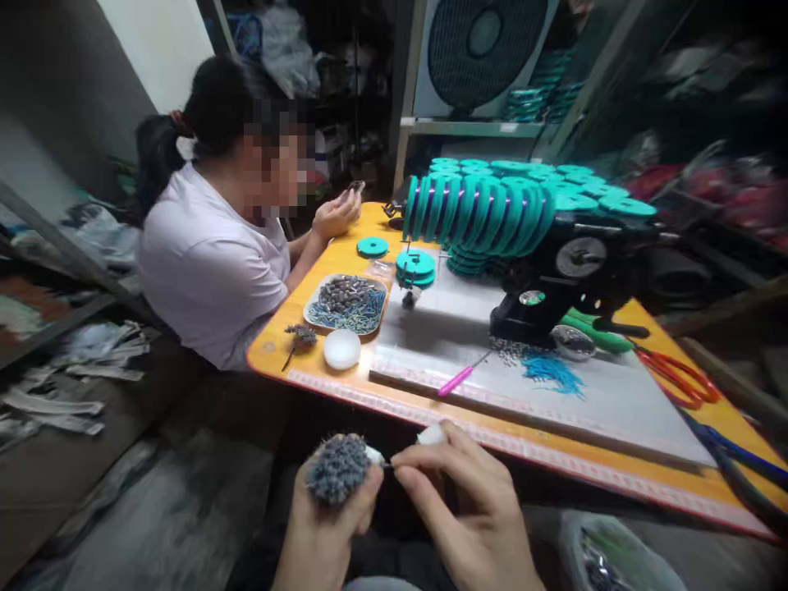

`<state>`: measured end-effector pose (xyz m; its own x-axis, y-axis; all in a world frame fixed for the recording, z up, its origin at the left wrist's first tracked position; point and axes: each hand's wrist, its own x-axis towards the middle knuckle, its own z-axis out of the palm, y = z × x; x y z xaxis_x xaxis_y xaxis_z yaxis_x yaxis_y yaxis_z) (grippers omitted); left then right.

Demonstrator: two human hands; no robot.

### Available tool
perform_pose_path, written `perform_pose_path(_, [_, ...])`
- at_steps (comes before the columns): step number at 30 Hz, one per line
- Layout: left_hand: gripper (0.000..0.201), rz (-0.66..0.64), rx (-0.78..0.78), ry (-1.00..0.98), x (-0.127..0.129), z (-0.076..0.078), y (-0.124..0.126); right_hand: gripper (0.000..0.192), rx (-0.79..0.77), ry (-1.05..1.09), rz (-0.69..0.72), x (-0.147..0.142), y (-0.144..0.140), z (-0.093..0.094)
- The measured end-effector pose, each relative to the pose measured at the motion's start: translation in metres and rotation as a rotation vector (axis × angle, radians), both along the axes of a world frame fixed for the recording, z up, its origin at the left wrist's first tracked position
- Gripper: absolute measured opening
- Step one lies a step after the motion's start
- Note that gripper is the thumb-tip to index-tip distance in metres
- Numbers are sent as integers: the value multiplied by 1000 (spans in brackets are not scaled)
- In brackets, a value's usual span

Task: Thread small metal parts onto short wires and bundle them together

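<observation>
Below the table's front edge, my left hand [336,521] is closed around a grey-blue fuzzy bundle [338,469] with many short frayed ends. Something white shows beside its thumb. My right hand [468,501] is just to the right, thumb and index finger pinched on a small thin dark thing [387,465], too small to name, by the bundle's edge. A white wrapping [431,434] is on or against one of its fingers. Nearest on the table are a white bowl [342,350], a pink-handled thin tool [456,381] and a similar fuzzy bundle on a stem [301,336].
A black sewing-machine-like device [535,287] carries a row of teal discs [480,215]. A tray [306,312] holds small grey and blue pieces. Blue strands [551,369] and orange-handled scissors [680,377] lie rightward. A person [209,238] sits at left, holding a phone-like object.
</observation>
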<state>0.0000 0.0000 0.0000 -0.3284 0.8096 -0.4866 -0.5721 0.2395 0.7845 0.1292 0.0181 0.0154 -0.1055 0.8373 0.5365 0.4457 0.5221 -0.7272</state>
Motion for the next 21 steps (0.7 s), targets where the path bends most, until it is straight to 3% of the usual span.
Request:
perform_pose_path(4, [63,-4,-63,-126,-5,8,3,15,68,-57,22,1,1,-4])
perform_pose_path(9, [58,-135,-81,-204,-12,16,9,20,107,-83,13,-3,0,-7])
perform_pose_path(21, [55,-151,-58,-236,-14,12,9,21,127,-98,25,-6,1,-6])
